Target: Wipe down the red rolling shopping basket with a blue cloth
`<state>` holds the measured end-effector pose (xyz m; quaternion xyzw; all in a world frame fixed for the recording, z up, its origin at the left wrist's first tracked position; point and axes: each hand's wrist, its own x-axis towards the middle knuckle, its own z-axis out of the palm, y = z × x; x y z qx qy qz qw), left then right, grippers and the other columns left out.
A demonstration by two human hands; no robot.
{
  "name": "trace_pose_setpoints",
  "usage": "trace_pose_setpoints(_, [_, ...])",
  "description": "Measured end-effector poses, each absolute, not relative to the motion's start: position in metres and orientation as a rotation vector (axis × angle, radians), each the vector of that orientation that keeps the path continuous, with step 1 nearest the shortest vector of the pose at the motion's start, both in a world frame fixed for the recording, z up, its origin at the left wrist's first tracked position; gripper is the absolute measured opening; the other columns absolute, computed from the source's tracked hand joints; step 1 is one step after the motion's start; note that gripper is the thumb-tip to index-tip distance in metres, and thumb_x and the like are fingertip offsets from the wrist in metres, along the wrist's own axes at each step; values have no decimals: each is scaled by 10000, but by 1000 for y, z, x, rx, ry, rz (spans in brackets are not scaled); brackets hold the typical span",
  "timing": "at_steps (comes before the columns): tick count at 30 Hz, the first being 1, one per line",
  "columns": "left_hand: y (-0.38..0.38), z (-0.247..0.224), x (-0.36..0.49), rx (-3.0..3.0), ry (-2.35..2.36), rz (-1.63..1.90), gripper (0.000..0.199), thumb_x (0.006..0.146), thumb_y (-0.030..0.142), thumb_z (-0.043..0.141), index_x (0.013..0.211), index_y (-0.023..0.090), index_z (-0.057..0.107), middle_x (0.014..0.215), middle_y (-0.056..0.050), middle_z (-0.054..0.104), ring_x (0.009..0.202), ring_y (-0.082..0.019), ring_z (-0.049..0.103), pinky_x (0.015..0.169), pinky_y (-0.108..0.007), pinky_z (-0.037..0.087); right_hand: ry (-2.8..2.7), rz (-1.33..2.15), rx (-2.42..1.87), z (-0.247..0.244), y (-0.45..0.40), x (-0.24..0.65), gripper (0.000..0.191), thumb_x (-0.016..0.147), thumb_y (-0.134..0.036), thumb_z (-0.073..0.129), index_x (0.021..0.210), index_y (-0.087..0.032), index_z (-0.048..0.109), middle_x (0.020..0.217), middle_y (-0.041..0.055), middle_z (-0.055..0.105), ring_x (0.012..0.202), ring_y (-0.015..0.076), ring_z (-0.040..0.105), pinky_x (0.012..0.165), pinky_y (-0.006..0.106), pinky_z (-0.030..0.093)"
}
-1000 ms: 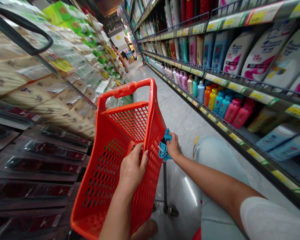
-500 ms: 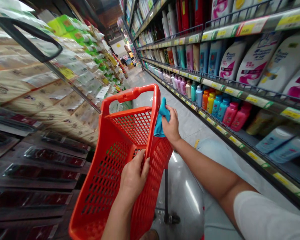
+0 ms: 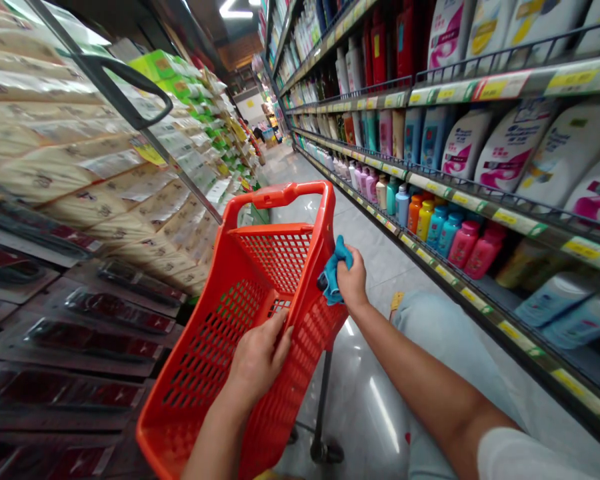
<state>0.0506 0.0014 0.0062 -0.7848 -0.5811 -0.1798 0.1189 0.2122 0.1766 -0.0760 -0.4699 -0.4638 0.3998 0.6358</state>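
As one hand (image 3: 259,357) grips one basket (image 3: 275,200), the other (image 3: 353,280) holds one cloth (image 3: 334,277).

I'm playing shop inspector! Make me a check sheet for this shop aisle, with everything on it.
surface: tiled floor, shiny
job's things: red basket on a wheeled stand; blue cloth
clutter: blister packs on the low left shelf
hands: left hand on the basket's side; right hand holds the cloth against the basket's rim
cables: nothing seen
surroundings: shampoo bottles on the right shelves; tissue packs on the left
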Motion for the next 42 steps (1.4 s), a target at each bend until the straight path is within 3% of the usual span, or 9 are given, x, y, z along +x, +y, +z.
trace_pose_setpoints(6, [-7,8,43,-2298,-1607,-461,276,1002,280,483,1256,189,543,1004,-78,789,844,-203,775,723,-287,606,-1625,282,-882,25,201,232,468,847,-130,458,1282,-204,615,1333,112,609,1266,273,515,1093,437,413])
trace_pose_setpoints(10, [-20,16,44,-2327,-1548,-429,270,1010,273,466,1257,190,536,937,-57,787,789,-184,768,688,-267,596,-2069,54,-917,63,208,250,300,852,-173,554,1094,-221,725,1190,68,691,1154,305,515,969,424,455])
trace_pose_setpoints(15, [-40,22,42,-2352,-1467,-445,290,1018,254,437,1286,191,530,921,-46,781,751,-166,757,692,-255,599,-2136,-126,-1067,88,215,281,229,857,-198,583,1027,-198,735,1099,104,707,1065,313,526,849,415,459])
trace_pose_setpoints(20, [-64,20,28,-2309,-1503,-441,334,1000,217,457,1325,227,531,939,-49,783,789,-161,760,723,-250,609,-2103,-63,-1059,102,214,315,206,798,-163,637,963,-208,752,999,105,709,1033,329,572,863,445,472])
trace_pose_setpoints(26, [-92,17,10,-2196,-1559,-470,321,978,192,453,1260,230,602,993,-69,785,868,-176,767,772,-268,626,-2202,163,-844,113,186,349,251,773,-132,572,930,-217,749,1002,77,733,946,272,661,862,403,507])
trace_pose_setpoints(29, [-102,15,16,-2034,-1662,-495,279,990,289,484,1215,202,622,1023,-86,777,920,-207,762,832,-327,635,-2302,168,-722,116,162,358,266,760,-149,543,923,-215,743,997,73,732,944,260,668,860,385,506])
trace_pose_setpoints(35, [-99,18,64,-1939,-1777,-601,438,982,408,536,1381,228,517,1249,-99,720,1141,-245,699,990,-437,590,-2388,335,-420,123,112,360,269,729,-148,500,843,-246,723,886,26,738,855,210,683,815,338,521])
trace_pose_setpoints(42, [-88,42,131,-2073,-1662,-805,541,983,434,527,1478,236,432,1346,-119,665,1259,-261,621,1090,-470,501,-2319,415,-157,114,55,358,325,780,-146,544,1029,-271,711,1004,54,734,912,221,680,821,362,544])
